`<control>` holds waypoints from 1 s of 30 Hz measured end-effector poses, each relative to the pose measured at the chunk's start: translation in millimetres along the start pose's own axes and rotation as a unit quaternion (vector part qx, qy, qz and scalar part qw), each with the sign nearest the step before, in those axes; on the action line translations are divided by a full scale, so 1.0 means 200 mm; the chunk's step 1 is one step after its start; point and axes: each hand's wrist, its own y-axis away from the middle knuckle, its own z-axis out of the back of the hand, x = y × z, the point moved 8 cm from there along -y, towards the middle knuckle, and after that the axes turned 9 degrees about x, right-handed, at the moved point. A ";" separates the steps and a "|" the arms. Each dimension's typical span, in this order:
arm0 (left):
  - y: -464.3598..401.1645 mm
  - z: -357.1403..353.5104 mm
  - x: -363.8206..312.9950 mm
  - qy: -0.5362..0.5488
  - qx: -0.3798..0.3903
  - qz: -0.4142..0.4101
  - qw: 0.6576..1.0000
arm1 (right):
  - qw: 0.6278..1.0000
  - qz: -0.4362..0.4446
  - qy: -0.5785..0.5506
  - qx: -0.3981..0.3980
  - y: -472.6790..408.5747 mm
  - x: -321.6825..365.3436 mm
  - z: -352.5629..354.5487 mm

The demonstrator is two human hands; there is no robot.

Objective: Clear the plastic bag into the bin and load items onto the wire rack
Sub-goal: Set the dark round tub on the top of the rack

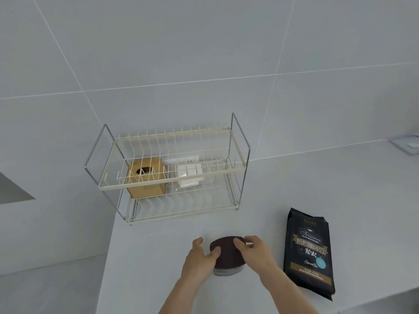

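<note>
Left hand: the left hand (202, 254) sits against the left side of a low round jar with a dark brown lid and clear glass body (227, 257); the thumb lies on the lid's edge and the fingers curve round its far left side, so it is closed onto the jar.
Right hand: the right hand (254, 250) covers the right side of the same lid, fingertips over the top and far rim, also gripping the jar.
Jar: between the two hands, standing on the white countertop (181, 279).
Coffee bag: a black foil bag with gold and teal print (308, 252) lies flat to the right of the right hand, near but apart from it.
Wire rack: a two-tier cream wire rack with chrome side frames (172, 171) stands beyond both hands, against the grey tiled wall (204, 53).
Rack contents: a tan wooden box with a round hole in its top (146, 177) sits on the lower tier at the left; a white ribbed plastic object (189, 174) is just to its right.
Far right: a clear plastic tray (405, 143) rests well beyond the right hand at the counter's back edge.
</note>
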 end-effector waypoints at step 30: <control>0.65 1.20 -0.96 0.068 -0.335 -0.185 0.921 | 0.950 0.305 -0.057 -0.043 0.46 1.62 0.01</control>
